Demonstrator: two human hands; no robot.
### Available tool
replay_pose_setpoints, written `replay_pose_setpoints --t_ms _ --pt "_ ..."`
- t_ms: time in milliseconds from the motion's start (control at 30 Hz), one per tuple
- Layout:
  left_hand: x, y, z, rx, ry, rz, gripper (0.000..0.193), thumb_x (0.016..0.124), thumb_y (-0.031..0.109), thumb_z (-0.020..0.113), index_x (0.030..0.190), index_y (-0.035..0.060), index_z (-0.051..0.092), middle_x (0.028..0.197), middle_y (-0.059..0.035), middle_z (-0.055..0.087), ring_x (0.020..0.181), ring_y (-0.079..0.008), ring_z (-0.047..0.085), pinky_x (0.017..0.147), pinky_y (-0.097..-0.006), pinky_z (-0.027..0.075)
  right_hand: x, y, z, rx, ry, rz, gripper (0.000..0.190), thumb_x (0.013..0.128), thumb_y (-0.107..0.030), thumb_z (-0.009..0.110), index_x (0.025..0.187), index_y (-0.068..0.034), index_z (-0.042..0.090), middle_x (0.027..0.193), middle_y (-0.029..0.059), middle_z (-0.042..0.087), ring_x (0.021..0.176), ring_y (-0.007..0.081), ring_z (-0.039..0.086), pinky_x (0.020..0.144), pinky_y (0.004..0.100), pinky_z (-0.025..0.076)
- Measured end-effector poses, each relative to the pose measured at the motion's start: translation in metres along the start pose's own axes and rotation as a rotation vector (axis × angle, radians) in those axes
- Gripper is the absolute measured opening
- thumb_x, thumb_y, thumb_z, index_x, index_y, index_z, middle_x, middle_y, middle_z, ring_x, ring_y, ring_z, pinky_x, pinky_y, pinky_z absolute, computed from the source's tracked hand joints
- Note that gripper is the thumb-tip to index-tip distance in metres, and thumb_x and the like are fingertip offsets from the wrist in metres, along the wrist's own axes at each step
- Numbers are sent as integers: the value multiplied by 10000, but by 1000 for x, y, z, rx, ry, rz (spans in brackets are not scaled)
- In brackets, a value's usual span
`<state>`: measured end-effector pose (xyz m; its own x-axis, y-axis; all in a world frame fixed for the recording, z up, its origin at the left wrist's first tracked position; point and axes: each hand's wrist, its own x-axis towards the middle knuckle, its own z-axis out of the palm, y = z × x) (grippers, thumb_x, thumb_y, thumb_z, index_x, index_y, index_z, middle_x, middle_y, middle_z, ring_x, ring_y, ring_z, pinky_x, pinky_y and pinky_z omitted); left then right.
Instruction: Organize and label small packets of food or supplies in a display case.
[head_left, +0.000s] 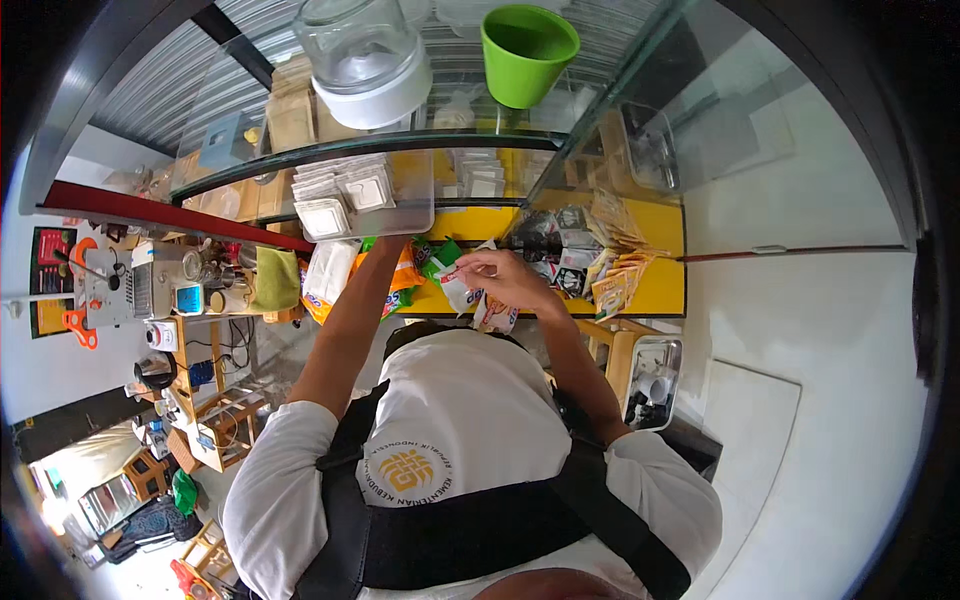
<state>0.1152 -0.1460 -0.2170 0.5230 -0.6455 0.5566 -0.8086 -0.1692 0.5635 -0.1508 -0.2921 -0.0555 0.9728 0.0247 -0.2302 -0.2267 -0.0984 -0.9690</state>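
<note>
My left forearm reaches up to a translucent plastic tray (411, 219). The tray covers most of my left hand (394, 244), so its grip is hidden. Several square white paper packets (367, 193) lie stacked in the tray. My right hand (504, 276) hovers over the counter with bent fingers, its fingertips beside a white-and-red sachet (454, 291). Whether they pinch it is unclear. Just below that hand lies another printed sachet (495, 315). Orange packaging (407, 270) and green packaging (442, 259) are between my arms.
A yellow counter (667, 281) bears black-and-white sachets (574, 259) and upright yellow sachets (619, 281) on the right. Above, a glass shelf edge (480, 141) crosses the view, with a glass jar (360, 52) and green pot (529, 56). A green cloth (276, 279) hangs at left.
</note>
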Motion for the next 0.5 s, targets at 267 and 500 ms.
replay_pose_setpoints --t_ms 267,500 --pt "-12 9 -33 61 -103 -81 340 971 111 628 1300 120 712 1231 -187 716 1104 -417 668 946 -488 552 7 11 13 -26 10 23 446 1003 -277 757 1328 20 692 1168 175 783 1092 246 745 955 344 579" --pt "-6 18 -49 97 -219 -131 329 969 98 628 1284 117 722 1217 -191 722 1095 -421 671 942 -486 553 18 -1 21 35 -13 96 345 1026 -121 706 1338 24 681 1142 115 778 1067 166 727 918 305 575"
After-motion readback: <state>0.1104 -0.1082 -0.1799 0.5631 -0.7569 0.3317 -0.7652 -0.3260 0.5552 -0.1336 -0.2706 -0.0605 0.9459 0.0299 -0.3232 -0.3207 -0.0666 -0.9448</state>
